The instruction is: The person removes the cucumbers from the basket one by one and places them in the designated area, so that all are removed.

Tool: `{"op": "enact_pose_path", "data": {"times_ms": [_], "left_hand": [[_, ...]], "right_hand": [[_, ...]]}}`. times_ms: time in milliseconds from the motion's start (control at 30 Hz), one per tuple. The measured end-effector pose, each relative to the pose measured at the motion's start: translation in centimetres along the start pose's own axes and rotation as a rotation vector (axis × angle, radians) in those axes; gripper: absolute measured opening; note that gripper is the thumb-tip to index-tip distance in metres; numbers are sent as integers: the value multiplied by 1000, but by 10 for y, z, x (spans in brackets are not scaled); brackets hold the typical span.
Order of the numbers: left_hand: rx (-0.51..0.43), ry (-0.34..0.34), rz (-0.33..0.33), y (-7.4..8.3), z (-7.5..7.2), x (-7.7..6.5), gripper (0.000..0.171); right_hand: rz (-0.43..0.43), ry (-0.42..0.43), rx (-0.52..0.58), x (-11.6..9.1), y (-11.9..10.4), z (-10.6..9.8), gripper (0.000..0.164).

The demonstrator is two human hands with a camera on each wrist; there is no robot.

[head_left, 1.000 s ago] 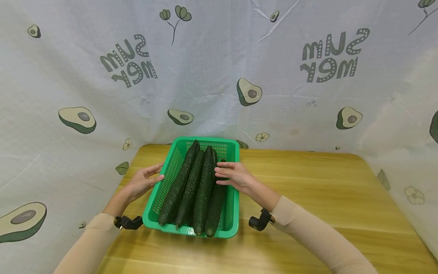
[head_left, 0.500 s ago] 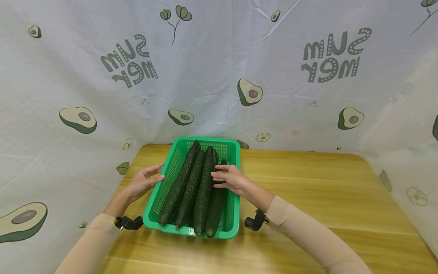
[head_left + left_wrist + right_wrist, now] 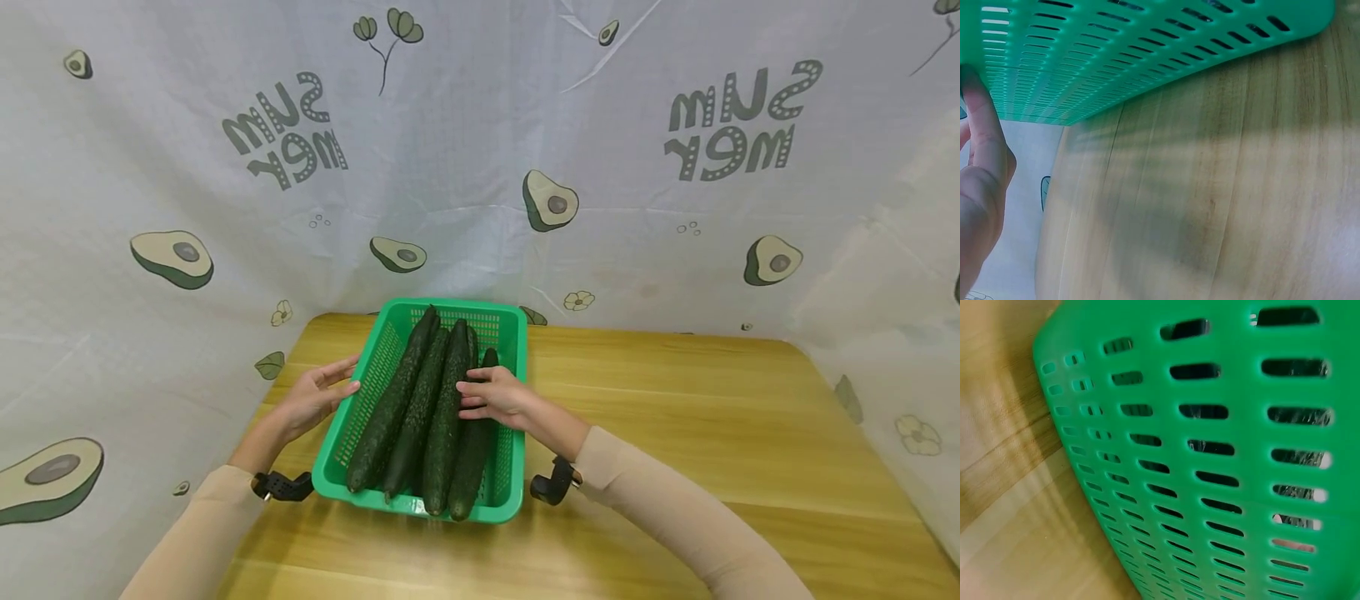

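A green slotted plastic basket [image 3: 512, 479] holds several long dark-green cucumbers [image 3: 381, 421], lying side by side lengthwise. My left hand [image 3: 311, 402] touches the basket's left side, its thumb at the rim and its fingers extended along the outside. In the left wrist view, part of that hand [image 3: 984, 156] lies against the slotted wall. Reaching over the right rim, my right hand [image 3: 501, 396] has its fingers loosely extended over the right-hand cucumbers, fingertips right at the long one second from the right. In the right wrist view the basket wall [image 3: 1241, 447] hides most of that hand.
The basket stands on a wood-grain table [image 3: 660, 400], toward its left side. A white curtain [image 3: 465, 150] printed with avocados hangs behind and around the table. Each wrist wears a small black camera [image 3: 281, 487].
My right hand has moved a little left and toward me over the cucumbers, exposing the far end of the rightmost one. My left hand and the basket stay in place.
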State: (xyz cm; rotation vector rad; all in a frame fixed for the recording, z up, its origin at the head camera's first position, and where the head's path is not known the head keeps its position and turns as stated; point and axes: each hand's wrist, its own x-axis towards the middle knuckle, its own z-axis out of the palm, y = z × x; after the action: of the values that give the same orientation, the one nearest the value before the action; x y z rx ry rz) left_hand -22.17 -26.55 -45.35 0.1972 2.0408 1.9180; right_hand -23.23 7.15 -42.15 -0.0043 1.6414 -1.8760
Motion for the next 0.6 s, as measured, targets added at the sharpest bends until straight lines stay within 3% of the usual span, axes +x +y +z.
{"op": "enact_pose_path", "data": {"times_ms": [600], "left_hand": [[-25, -21, 4, -3, 0, 1, 66]], "right_hand": [[18, 3, 44, 9, 1, 4, 64]]}}
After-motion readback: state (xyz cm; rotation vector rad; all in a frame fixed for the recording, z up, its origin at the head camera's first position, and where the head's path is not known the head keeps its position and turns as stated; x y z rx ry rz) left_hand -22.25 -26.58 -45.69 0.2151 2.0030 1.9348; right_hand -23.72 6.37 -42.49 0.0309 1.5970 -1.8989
